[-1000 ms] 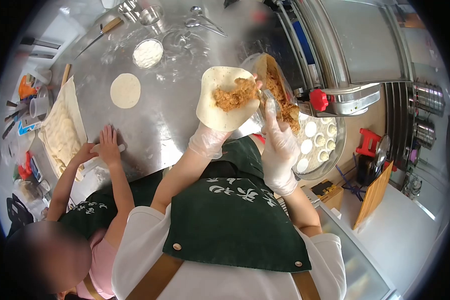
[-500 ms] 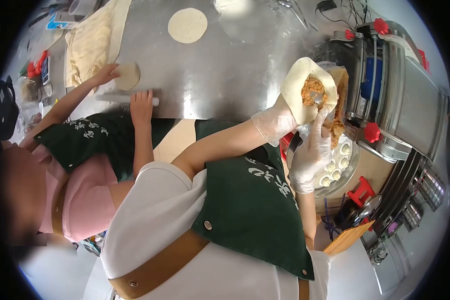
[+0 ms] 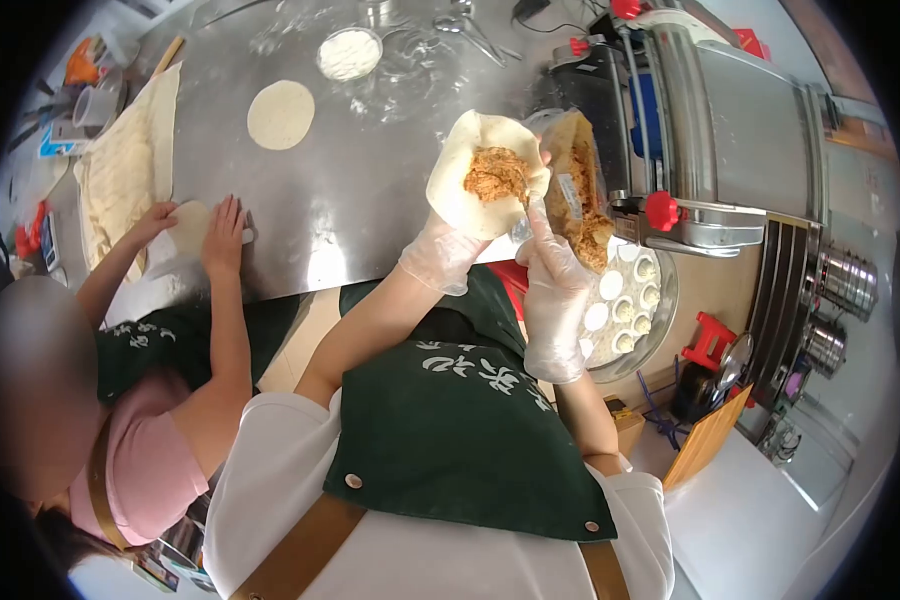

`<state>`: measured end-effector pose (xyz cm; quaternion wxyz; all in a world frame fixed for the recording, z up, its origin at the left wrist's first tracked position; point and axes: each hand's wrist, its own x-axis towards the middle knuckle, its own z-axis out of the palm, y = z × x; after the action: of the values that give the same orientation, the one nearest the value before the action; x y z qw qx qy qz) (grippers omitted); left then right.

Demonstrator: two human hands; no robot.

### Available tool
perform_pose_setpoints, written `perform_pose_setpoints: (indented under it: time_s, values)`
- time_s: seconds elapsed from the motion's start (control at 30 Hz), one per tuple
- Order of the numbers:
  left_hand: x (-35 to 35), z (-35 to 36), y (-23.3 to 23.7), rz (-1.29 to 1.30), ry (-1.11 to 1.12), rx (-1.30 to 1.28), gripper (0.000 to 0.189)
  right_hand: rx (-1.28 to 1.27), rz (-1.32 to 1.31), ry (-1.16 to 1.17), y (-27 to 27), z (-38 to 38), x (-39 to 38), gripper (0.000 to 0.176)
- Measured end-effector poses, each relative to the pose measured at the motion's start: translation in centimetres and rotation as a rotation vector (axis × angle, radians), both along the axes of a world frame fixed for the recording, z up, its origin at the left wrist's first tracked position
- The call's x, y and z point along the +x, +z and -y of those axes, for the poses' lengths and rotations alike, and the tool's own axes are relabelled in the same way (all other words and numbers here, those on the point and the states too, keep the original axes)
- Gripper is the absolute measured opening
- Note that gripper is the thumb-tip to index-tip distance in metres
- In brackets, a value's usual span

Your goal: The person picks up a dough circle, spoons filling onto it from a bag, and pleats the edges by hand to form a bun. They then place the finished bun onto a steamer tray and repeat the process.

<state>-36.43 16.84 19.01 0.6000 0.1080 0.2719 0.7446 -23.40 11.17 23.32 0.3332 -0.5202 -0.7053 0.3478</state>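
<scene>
Your left forearm reaches up and inward, with your gloved left hand (image 3: 447, 250) mostly hidden under the dough wrapper (image 3: 452, 205), cradling it above the near edge of the desk (image 3: 360, 230), fingers (image 3: 545, 157) curled up at its right side around the orange-brown filling (image 3: 494, 174). Your right forearm rises more steeply, and your gloved right hand (image 3: 554, 288) points up to the wrapper's lower right rim, index finger extended and the fingers pinching a thin tool (image 3: 526, 200), mostly hidden, just beside the open bag of filling (image 3: 577, 180).
</scene>
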Motion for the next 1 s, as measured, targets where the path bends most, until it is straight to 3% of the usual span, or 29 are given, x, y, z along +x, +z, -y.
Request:
perform_pose_setpoints:
  time_s: [0.13, 0.17, 0.2, 0.23, 0.27, 0.33, 0.37, 0.47, 0.63, 0.73, 0.83, 0.9, 0.97, 1.0]
  values:
    - [-0.2, -0.6, 0.5, -0.583, 0.088, -0.039, 0.034, -0.117, -0.041, -0.116, 3.6, -0.4, 0.9, 0.046]
    - [-1.2, -0.6, 0.5, -1.070, 0.147, 0.092, 0.031, -0.095, -0.017, -0.169, 3.9, -0.6, 1.4, 0.046]
    - [-0.8, -0.9, -1.4, -0.839, 0.123, 0.136, 0.029, -0.072, 0.009, -0.221, 4.3, -1.0, 2.0, 0.046]
    - [-0.3, -1.5, -2.6, -0.426, 0.059, 0.149, 0.027, -0.035, 0.163, -0.252, 4.6, -1.6, 3.0, 0.047]
    - [-0.2, -2.0, -3.9, -0.292, 0.019, 0.147, 0.025, 0.005, 0.284, -0.262, 3.7, -2.2, 4.5, 0.047]
    - [-0.3, -2.6, -5.2, -0.287, -0.032, 0.129, 0.022, 0.074, 0.524, -0.272, 0.7, -2.9, 7.4, 0.048]
    - [-0.2, -2.9, -5.8, -0.311, -0.056, 0.120, 0.022, -0.012, 0.631, -0.260, 0.2, -3.2, 8.1, 0.048]
    - [0.3, -3.7, -6.7, -0.289, -0.131, 0.176, 0.023, 0.130, 0.767, -0.218, -2.1, -4.2, 8.4, 0.049]
    - [0.6, -5.4, -8.0, 0.359, -0.279, -0.022, 0.023, 0.041, 0.731, -0.250, -3.3, -7.0, 6.9, 0.052]
    - [1.4, -5.8, -9.9, 0.355, -0.273, -0.050, 0.022, -0.015, 0.764, -0.221, -2.7, -8.0, 6.1, 0.051]
    - [2.6, -5.2, -10.5, 0.144, -0.225, -0.029, 0.017, -0.086, 0.671, -0.175, -3.2, -9.0, 5.9, 0.041]
    - [1.8, -5.8, -10.6, -0.827, -0.263, 0.080, 0.017, -0.148, 0.599, -0.129, -3.4, -9.6, 6.0, 0.038]
    - [1.6, -6.2, -10.5, -1.234, -0.234, 0.151, 0.018, -0.196, 0.558, -0.051, -4.0, -10.3, 6.6, 0.037]
    - [2.0, -6.3, -10.3, -1.156, -0.200, 0.161, 0.018, -0.293, 0.494, -0.039, -3.7, -10.7, 6.7, 0.035]
